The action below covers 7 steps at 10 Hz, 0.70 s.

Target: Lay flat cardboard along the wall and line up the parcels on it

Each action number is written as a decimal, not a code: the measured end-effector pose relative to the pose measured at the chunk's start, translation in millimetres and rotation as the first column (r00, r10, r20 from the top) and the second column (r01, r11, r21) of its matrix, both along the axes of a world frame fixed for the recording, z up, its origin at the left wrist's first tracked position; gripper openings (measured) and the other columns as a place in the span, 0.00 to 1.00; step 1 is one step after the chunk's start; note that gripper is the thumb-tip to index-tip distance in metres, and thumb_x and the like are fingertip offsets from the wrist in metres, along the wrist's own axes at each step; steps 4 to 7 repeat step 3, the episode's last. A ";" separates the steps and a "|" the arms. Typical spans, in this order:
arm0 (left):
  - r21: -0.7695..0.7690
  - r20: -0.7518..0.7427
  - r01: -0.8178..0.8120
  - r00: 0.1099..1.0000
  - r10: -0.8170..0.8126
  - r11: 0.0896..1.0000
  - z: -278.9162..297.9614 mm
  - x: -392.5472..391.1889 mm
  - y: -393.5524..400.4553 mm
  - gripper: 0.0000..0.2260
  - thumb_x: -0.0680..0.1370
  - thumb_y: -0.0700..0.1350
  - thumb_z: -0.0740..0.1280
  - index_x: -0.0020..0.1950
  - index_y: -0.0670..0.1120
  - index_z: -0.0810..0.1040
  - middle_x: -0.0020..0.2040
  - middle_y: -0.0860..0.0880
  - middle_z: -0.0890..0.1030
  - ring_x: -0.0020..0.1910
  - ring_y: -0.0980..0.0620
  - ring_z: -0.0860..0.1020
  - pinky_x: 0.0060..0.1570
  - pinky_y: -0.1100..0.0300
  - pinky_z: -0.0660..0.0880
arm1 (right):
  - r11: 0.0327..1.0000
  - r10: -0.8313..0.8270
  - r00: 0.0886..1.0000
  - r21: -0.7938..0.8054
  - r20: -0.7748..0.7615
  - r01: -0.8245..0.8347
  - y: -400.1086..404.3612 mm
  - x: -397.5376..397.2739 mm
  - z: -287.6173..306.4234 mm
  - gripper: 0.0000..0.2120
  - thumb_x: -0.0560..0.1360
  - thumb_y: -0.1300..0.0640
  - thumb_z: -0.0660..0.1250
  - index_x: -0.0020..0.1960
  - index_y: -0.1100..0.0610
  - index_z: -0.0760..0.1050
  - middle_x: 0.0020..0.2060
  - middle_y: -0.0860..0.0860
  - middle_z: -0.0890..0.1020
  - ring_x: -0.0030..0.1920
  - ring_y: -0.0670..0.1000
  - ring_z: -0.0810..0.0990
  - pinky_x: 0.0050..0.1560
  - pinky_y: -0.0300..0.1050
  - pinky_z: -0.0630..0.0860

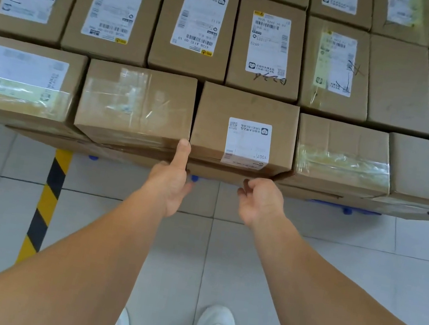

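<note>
Head view looks down on rows of parcels, and the move in hand turns on one parcel [243, 130] with a small white label [248, 143] in the front row, at the near edge of the flat cardboard [135, 156] beneath. It lies straight ahead of both hands, its long axis running left to right along the row. The left hand [169, 183] is nearer: its thumb lies up against the parcel's near left corner, fingers extended, gripping nothing. The right hand [259, 201] hangs just short of the near face, fingers loosely curled and empty. I judge a small squaring nudge is coming. Blue feet [194, 178] show under the cardboard; what they belong to is hidden, and no wall is visible.
</note>
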<state>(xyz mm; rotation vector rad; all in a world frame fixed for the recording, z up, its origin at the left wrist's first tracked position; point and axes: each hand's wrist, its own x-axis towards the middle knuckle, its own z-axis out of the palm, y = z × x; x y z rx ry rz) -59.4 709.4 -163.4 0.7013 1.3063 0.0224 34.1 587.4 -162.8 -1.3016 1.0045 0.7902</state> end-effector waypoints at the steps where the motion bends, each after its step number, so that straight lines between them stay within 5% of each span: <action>1: -0.005 0.087 -0.037 0.996 0.037 0.999 -0.8 0.5 -2.7 0.27 0.76 0.59 0.64 0.67 0.41 0.68 0.62 0.46 0.77 0.58 0.51 0.78 0.52 0.61 0.73 | 0.998 -0.040 0.999 0.047 0.013 0.040 3.2 3.2 2.1 0.18 0.76 0.72 0.55 0.60 0.59 0.72 0.62 0.57 0.74 0.52 0.52 0.73 0.63 0.45 0.72; 3: 0.153 -0.143 0.119 0.985 -0.097 0.981 24.2 -1.5 -8.8 0.33 0.76 0.64 0.59 0.72 0.42 0.64 0.60 0.48 0.74 0.59 0.48 0.73 0.68 0.50 0.67 | 0.996 0.083 0.997 -0.024 -0.002 -0.083 0.6 -8.1 39.5 0.19 0.77 0.69 0.56 0.67 0.61 0.69 0.61 0.57 0.77 0.55 0.52 0.77 0.63 0.45 0.68; 7: 0.153 -0.143 0.119 0.985 -0.097 0.981 24.2 -1.5 -8.8 0.33 0.76 0.64 0.59 0.72 0.42 0.64 0.60 0.48 0.74 0.59 0.48 0.73 0.68 0.50 0.67 | 0.996 0.083 0.997 -0.024 -0.002 -0.083 0.6 -8.1 39.5 0.19 0.77 0.69 0.56 0.67 0.61 0.69 0.61 0.57 0.77 0.55 0.52 0.77 0.63 0.45 0.68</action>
